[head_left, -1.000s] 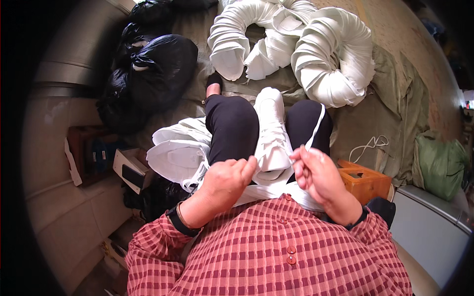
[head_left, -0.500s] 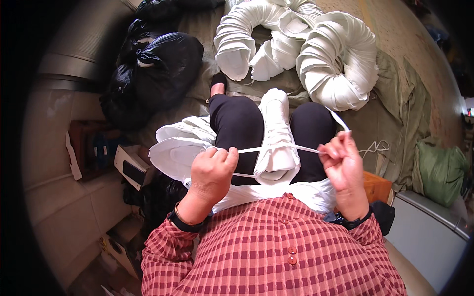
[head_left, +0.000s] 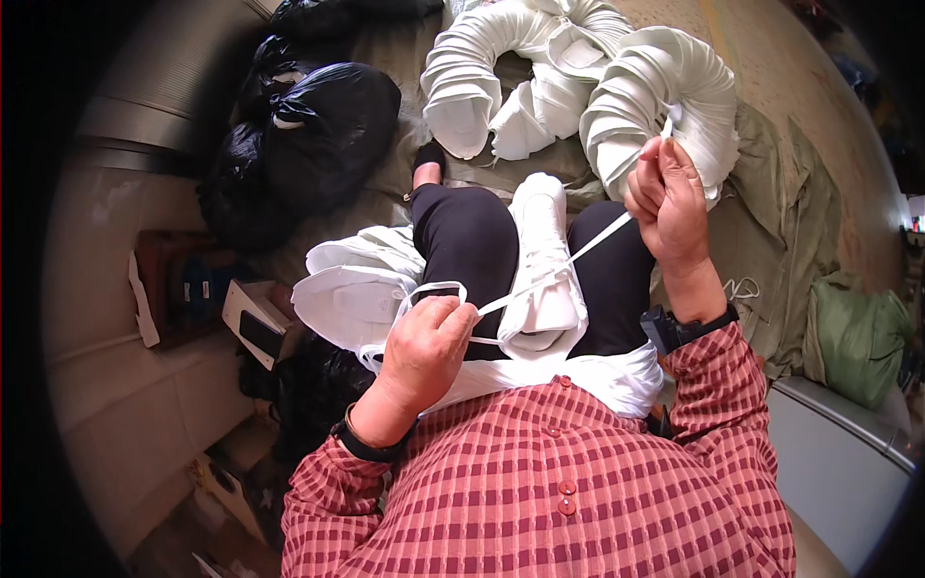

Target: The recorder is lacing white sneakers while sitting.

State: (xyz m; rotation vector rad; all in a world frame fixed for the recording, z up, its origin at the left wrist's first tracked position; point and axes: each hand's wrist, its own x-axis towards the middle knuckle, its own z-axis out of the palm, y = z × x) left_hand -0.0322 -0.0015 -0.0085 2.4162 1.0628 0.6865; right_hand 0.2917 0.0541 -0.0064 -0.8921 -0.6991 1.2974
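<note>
While the person sits with legs in black trousers stretched toward twelve o'clock, the green cloth (head_left: 771, 222) spread on the floor takes up the widest stretch, running from the centre out to three o'clock. On it, at twelve to one o'clock, lie the curved stacks of white pieces (head_left: 578, 87), bent into arcs and touching one another. At ten to eleven o'clock sit the black plastic bags (head_left: 308, 135), bunched against a pale wall. A green sack (head_left: 853, 337) rests at three o'clock, just beside the cloth's edge. On the lap, left of the knees, lies a flat pile of white pieces (head_left: 352, 289); between the thighs, at the centre, stands the white bundle (head_left: 541, 260), lengthwise along the legs. Around its lower part runs the white strap (head_left: 578, 255), drawn taut in a slanting line. The right hand (head_left: 670, 197) is raised at one to two o'clock, fingers pinched tight on the strap's upper end. The left hand (head_left: 424, 347), low at seven o'clock of the bundle, is closed on the strap's other end, a loop showing above its knuckles. The two hands are well apart.
</note>
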